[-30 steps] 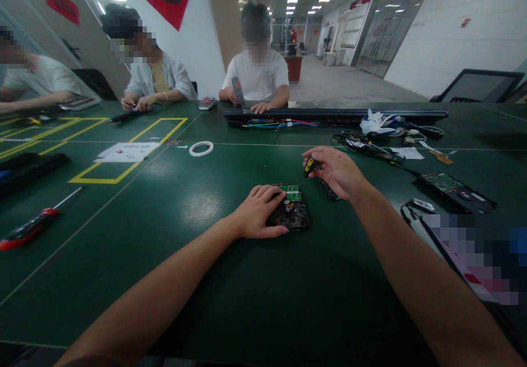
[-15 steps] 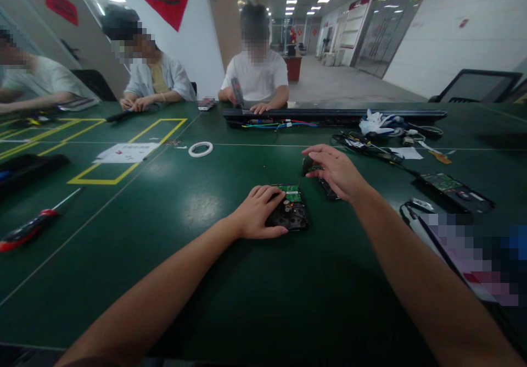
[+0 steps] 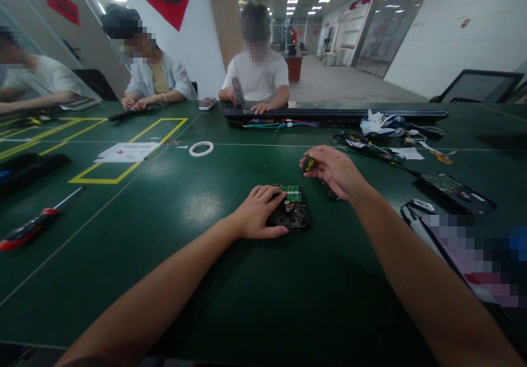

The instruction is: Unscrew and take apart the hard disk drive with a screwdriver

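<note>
A hard drive point(image 3: 295, 217) lies on the green table in front of me, its green circuit board facing up. My left hand point(image 3: 262, 213) holds it from the left, fingers over the board side and thumb along the near part. In my right hand point(image 3: 335, 173) is a small screwdriver point(image 3: 309, 163) with a black and yellow handle, pinched by the fingertips. Its thin shaft points down to the drive's far right corner; whether the tip sits in a screw is too small to tell. Partly hidden behind my right hand lies another dark device point(image 3: 328, 189).
At the right are another hard drive point(image 3: 455, 192), tangled cables point(image 3: 366, 146) and white gloves point(image 3: 379, 122). A roll of white tape point(image 3: 201, 149), paper point(image 3: 125, 152) and a red-black screwdriver point(image 3: 31, 229) lie leftward. Across the table, a person point(image 3: 257, 76) works behind a long black panel point(image 3: 337, 115).
The screwdriver handle has turned in my right fingers, so its yellow marking now shows. My left hand and the hard drive stay in place.
</note>
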Demonstrator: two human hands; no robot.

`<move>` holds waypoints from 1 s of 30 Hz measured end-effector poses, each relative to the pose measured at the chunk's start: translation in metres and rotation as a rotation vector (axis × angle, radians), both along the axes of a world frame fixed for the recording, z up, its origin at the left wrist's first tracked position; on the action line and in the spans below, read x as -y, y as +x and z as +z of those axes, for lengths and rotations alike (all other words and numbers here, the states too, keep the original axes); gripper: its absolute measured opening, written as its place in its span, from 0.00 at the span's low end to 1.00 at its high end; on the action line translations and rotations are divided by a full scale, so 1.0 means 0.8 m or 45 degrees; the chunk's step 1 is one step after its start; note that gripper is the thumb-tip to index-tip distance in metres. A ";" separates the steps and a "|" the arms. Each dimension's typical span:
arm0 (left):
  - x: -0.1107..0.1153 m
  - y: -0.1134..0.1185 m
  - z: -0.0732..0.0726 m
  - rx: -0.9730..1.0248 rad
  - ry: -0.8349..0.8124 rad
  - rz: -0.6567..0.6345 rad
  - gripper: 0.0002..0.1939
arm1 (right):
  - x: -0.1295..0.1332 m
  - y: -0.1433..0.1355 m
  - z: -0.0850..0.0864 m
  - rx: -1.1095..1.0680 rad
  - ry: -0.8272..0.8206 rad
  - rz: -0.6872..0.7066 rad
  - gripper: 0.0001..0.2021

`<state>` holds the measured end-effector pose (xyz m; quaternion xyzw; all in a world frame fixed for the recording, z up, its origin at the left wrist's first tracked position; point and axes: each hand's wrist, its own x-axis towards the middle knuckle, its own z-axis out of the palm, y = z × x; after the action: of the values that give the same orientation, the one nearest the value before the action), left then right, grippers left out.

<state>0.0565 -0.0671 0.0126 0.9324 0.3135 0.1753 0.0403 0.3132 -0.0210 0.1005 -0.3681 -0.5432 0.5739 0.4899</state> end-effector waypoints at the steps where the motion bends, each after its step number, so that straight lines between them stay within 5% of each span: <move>1: 0.000 0.000 0.000 0.003 -0.002 0.001 0.51 | 0.000 0.000 0.000 0.019 0.008 -0.018 0.05; 30: -0.001 0.001 -0.003 0.021 -0.015 0.005 0.51 | 0.005 -0.002 0.001 0.023 0.076 0.043 0.07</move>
<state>0.0571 -0.0661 0.0100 0.9300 0.3162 0.1809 0.0481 0.3114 -0.0249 0.1016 -0.3492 -0.5706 0.5623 0.4860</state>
